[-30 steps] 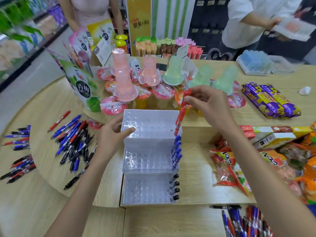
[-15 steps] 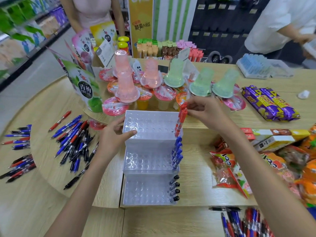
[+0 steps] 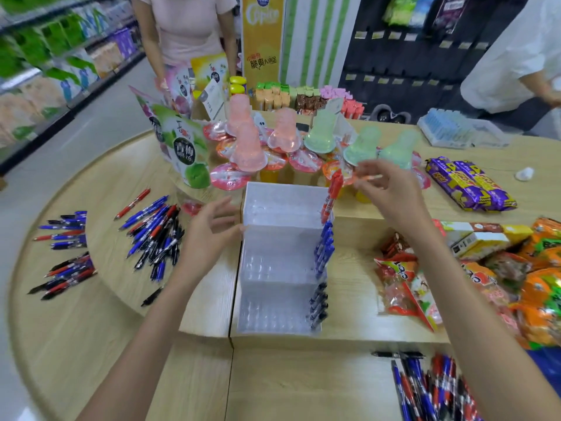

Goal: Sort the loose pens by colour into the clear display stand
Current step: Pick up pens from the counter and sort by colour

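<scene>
The clear three-step display stand [image 3: 282,208] sits on the wooden table in front of me. Its right column holds red pens [image 3: 332,196] on the top step, blue pens [image 3: 323,247] on the middle step and black pens [image 3: 317,305] on the bottom step. My left hand [image 3: 209,232] hovers at the stand's left wall with fingers spread, the thumb tip at the wall's edge. My right hand [image 3: 391,196] is just right of the red pens, fingers loose and blurred, holding nothing. Loose mixed pens [image 3: 154,238] lie in a heap to the left.
More loose pens lie far left [image 3: 66,229], lower left [image 3: 66,275] and at the bottom right [image 3: 434,390]. Jelly cups [image 3: 249,150] crowd behind the stand. Snack packets [image 3: 467,186] and bags [image 3: 540,284] fill the right side. Two people stand across the table.
My right hand has let go of the red pens in the top step and lifted up to the right. My left hand has come off the stand's top corner and opened.
</scene>
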